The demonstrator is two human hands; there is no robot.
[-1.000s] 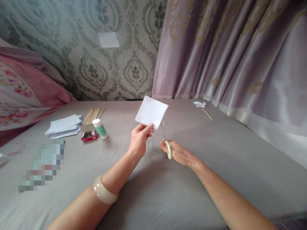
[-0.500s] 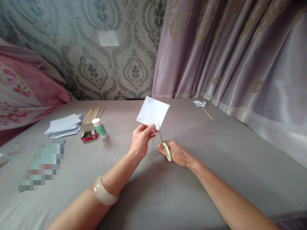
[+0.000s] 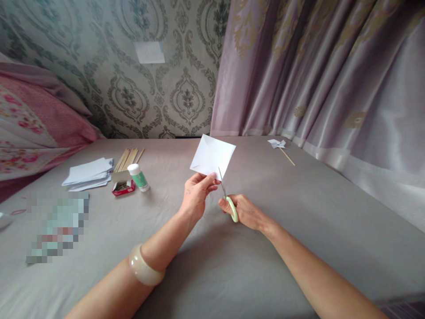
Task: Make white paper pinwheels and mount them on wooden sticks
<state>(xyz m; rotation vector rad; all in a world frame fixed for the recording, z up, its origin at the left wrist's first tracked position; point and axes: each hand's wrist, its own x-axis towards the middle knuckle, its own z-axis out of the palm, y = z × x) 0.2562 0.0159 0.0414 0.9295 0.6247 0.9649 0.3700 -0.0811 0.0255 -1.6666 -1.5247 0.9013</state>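
A white square of paper point(image 3: 212, 155) is held up near the middle of the view, tilted so its corners point up and sideways. My left hand point(image 3: 198, 190) pinches its lower corner between thumb and fingers. My right hand point(image 3: 244, 210) is closed round the pale green handles of a pair of scissors point(image 3: 230, 209). The scissor blades point up and overlap the paper's lower right part, close to my left fingertips. Short slits or creases show near the paper's corners; which they are I cannot tell.
On the grey cloth surface point(image 3: 282, 261), a stack of white paper point(image 3: 88, 173), several wooden sticks point(image 3: 128, 159), a red box of small metal pieces point(image 3: 123, 188) and a glue stick point(image 3: 138, 178) sit at left. A paper pinwheel point(image 3: 277, 144) on a stick lies far right. A blurred-out item point(image 3: 61, 228) is front left.
The paper and my left hand have shifted very slightly to the right and down. The scissors stay at the paper's lower right edge, almost unmoved.
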